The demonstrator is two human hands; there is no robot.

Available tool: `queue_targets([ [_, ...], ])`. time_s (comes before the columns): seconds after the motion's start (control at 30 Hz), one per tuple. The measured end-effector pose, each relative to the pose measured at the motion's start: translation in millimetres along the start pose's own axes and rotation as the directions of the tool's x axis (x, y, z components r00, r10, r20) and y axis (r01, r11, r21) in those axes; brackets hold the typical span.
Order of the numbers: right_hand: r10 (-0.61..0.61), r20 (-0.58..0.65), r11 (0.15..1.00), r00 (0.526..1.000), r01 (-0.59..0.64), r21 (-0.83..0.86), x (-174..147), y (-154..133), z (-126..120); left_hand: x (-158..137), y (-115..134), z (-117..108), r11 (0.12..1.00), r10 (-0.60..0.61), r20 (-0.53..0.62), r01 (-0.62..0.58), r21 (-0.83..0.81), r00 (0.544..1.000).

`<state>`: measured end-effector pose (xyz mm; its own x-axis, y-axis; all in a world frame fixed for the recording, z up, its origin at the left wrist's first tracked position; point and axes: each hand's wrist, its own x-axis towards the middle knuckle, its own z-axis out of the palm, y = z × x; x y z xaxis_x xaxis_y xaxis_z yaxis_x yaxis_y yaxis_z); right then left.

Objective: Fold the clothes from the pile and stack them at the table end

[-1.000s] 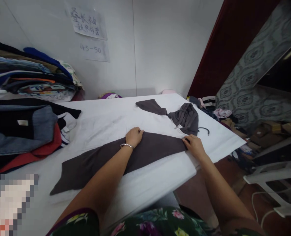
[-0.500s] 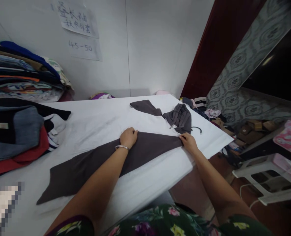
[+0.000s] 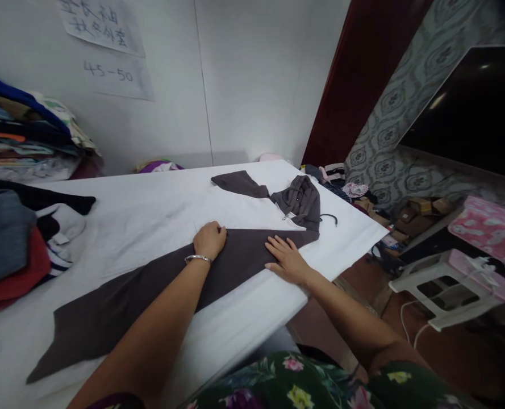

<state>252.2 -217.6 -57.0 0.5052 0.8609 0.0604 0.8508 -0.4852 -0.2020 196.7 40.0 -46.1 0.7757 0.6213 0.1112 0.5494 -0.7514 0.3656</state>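
Observation:
A dark grey hoodie [image 3: 239,255] lies spread on the white-covered table [image 3: 252,307]. Its hood [image 3: 301,199] rests at the far right with a drawstring trailing out, and a grey sleeve [image 3: 239,184] points left behind it. White cloth between these parts is hard to tell from the table cover. My left hand [image 3: 209,241], with a silver bangle at the wrist, is closed with its fingers at the upper edge of the long grey panel. Flat on the same panel, nearer the hood, rests my right hand [image 3: 289,260], fingers spread.
Folded clothes [image 3: 22,136] are stacked at the back left, with a heap of loose garments [image 3: 17,244] in front. Beyond the table's right end are more clothes [image 3: 341,182], cardboard boxes [image 3: 418,213] and a white stool [image 3: 439,289]. Paper signs [image 3: 107,28] hang on the wall.
My right hand has let go of the panel's corner by the hood and moved left, now lying flat on the cloth. My left hand stays at the panel's edge. The view has turned right.

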Motion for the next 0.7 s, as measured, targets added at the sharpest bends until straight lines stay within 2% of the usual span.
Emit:
queue_targets([
  [0.13,0.016,0.062,0.999,0.998,-0.019,0.051,1,3,-5,0,-1,1,1.000,0.016,0.013,-0.016,0.026,1.000],
  [0.2,0.032,0.028,0.998,0.999,-0.033,0.046,3,8,-11,0,-2,2,1.000,0.019,0.012,-0.020,0.020,1.000],
  [0.3,0.143,-0.077,0.988,0.987,-0.146,-0.040,7,24,-15,0,-2,3,1.000,0.020,0.002,-0.020,0.010,1.000],
  [0.43,0.274,-0.060,0.953,0.960,-0.280,-0.116,13,54,-5,-2,-3,3,1.000,0.020,-0.011,-0.020,-0.005,1.000],
  [0.6,0.259,-0.083,0.950,0.962,-0.269,-0.158,13,70,10,-4,-2,5,0.999,0.004,-0.010,-0.005,-0.048,1.000],
  [0.7,0.237,-0.115,0.950,0.965,-0.255,-0.183,12,71,14,5,-4,-3,0.994,-0.018,0.041,0.023,-0.105,0.999],
])
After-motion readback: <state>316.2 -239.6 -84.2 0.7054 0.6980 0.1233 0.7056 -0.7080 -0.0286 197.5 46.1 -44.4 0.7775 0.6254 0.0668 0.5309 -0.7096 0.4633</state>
